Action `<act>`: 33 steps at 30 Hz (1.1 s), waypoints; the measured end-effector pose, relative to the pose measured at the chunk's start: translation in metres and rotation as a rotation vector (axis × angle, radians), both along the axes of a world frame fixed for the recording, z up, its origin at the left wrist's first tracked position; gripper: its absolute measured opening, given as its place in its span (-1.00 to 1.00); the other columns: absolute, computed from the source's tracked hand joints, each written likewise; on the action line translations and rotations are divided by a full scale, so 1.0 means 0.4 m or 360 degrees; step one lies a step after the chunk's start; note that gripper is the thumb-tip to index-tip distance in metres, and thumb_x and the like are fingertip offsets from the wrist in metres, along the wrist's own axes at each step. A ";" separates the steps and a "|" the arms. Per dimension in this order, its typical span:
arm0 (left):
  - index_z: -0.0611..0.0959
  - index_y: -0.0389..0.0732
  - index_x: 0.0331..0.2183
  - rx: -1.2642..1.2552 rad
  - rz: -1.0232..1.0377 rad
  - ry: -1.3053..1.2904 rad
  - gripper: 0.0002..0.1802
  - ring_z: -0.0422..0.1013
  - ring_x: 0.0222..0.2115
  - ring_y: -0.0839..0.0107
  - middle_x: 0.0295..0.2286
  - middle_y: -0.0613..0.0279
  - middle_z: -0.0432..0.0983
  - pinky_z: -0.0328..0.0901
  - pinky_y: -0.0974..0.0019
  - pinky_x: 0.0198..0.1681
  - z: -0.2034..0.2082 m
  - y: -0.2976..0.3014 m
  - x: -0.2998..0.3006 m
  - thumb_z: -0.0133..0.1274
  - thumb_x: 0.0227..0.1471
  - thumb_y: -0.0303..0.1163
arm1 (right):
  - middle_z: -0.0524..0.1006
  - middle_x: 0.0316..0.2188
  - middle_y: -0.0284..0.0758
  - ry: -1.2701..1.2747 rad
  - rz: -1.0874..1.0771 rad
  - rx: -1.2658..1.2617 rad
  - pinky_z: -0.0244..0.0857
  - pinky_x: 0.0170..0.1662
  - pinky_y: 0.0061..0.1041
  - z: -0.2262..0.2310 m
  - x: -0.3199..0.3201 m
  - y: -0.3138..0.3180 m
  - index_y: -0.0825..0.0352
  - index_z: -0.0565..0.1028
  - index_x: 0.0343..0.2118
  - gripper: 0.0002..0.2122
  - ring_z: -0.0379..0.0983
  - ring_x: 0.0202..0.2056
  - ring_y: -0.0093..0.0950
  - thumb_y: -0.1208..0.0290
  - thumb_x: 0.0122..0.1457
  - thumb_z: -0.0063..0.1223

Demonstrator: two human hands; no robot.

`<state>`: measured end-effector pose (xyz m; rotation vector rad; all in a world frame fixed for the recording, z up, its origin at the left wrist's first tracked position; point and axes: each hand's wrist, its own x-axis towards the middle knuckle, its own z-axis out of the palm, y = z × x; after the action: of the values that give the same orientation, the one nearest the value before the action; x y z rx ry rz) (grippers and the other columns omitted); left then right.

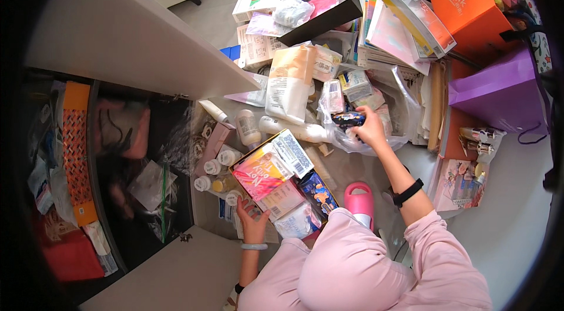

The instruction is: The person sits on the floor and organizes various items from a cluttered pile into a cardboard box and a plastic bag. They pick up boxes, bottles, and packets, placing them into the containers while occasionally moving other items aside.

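Observation:
My right hand [370, 129] grips a dark blue patterned packet [348, 119] at the mouth of a clear plastic bag [405, 105]. Small boxes and packs, among them a yellow and white pack [355, 85], sit in and around that bag. In front of my knees stands an open box [238, 165] filled with packages: a pink and yellow pack [264, 171], a white carton with a barcode [292, 153], a dark blue pack [318, 193] and a white soft pack [298, 221]. Against its lower left side rests my left hand [254, 224], fingers apart.
Several bottles [248, 126] crowd the floor left of the box. Beyond lie a white and tan pouch [289, 85] and a black box [329, 11]. An open cabinet [176, 193] with a door [147, 29] is at left; paper stacks [376, 23] and a purple bag [493, 91] stand at right.

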<state>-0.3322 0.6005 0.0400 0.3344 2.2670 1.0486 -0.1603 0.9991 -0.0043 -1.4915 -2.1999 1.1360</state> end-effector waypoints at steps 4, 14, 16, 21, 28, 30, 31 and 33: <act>0.02 -0.20 0.26 0.0007 0.0040 -0.0019 0.00 0.26 -0.02 0.22 0.08 0.02 0.14 0.33 0.17 -0.04 -0.004 -0.027 0.004 0.25 -0.10 -0.45 | 0.56 -0.33 -0.31 0.0602 -0.0348 0.0053 0.34 -0.14 -0.51 0.032 0.022 -0.011 0.32 0.45 -0.20 -0.61 0.50 -0.27 -0.47 0.65 -0.18 0.25; 0.42 -0.25 -0.03 0.0253 0.0208 -0.0187 -0.60 0.39 -0.23 0.47 -0.19 0.22 0.39 0.34 0.39 -0.14 0.034 -0.053 -0.007 0.12 0.10 -0.40 | 0.42 -0.10 -0.31 0.1385 -0.0500 -0.0240 0.24 0.04 -0.55 0.268 0.103 -0.062 0.34 0.30 0.05 -0.58 0.38 -0.08 -0.54 0.56 0.14 0.13; 0.51 -0.23 -0.14 0.0415 0.0242 -0.0418 -0.74 0.41 -0.31 0.54 -0.38 0.34 0.48 0.33 0.45 -0.19 0.066 -0.047 -0.011 0.09 0.13 -0.37 | 0.46 -0.13 -0.30 0.1401 -0.0480 -0.0845 0.28 0.02 -0.53 0.292 0.116 -0.095 0.35 0.29 0.07 -0.60 0.41 -0.12 -0.51 0.51 0.17 0.10; 0.37 -0.22 0.08 0.0637 -0.0127 -0.1034 -0.46 0.42 -0.16 0.44 -0.13 0.17 0.49 0.32 0.37 -0.08 0.138 -0.018 0.004 0.14 0.07 -0.42 | 0.45 -0.15 -0.36 0.0842 0.0000 -0.1118 0.23 0.05 -0.56 0.263 0.071 -0.259 0.36 0.38 0.00 -0.60 0.36 -0.08 -0.56 0.50 0.08 0.18; 0.16 -0.26 0.24 0.0362 -0.0291 -0.0993 -0.05 0.28 0.08 0.35 0.06 0.00 0.35 0.17 0.30 0.13 0.121 0.019 0.058 0.31 -0.11 -0.38 | 0.40 -0.04 -0.20 0.0242 0.1220 -0.1210 0.20 0.13 -0.39 0.282 -0.011 -0.355 0.34 0.32 0.07 -0.38 0.36 0.01 -0.32 0.30 -0.08 0.32; 0.22 -0.26 0.22 0.0535 -0.0435 -0.0912 -0.11 0.28 0.08 0.34 0.06 0.01 0.35 0.18 0.30 0.12 0.109 0.042 0.052 0.30 -0.09 -0.36 | 0.39 0.02 -0.07 0.0072 0.1480 -0.0959 0.24 0.10 -0.29 0.307 -0.020 -0.349 0.30 0.21 0.18 -0.24 0.36 0.05 -0.15 0.20 -0.11 0.31; 0.25 -0.26 0.20 0.0576 -0.0505 -0.0841 -0.14 0.29 0.08 0.33 0.06 0.01 0.35 0.18 0.30 0.12 0.105 0.056 0.049 0.29 -0.08 -0.35 | 0.41 0.00 -0.06 0.0001 0.1468 -0.1005 0.25 0.08 -0.28 0.317 -0.026 -0.349 0.29 0.20 0.19 -0.22 0.37 0.04 -0.13 0.18 -0.11 0.30; 0.35 -0.23 0.16 0.0521 -0.0540 -0.0596 -0.25 0.33 0.03 0.33 0.01 0.05 0.40 0.23 0.28 0.08 0.106 0.079 0.040 0.27 -0.05 -0.36 | 0.44 -0.03 -0.04 -0.0069 0.1470 -0.1002 0.27 0.05 -0.26 0.333 -0.038 -0.349 0.28 0.17 0.21 -0.20 0.38 0.02 -0.10 0.15 -0.10 0.29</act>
<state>-0.3162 0.6322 0.0826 0.5813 1.6394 1.1840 -0.1756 0.8595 0.1289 -0.5518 -2.7879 2.2299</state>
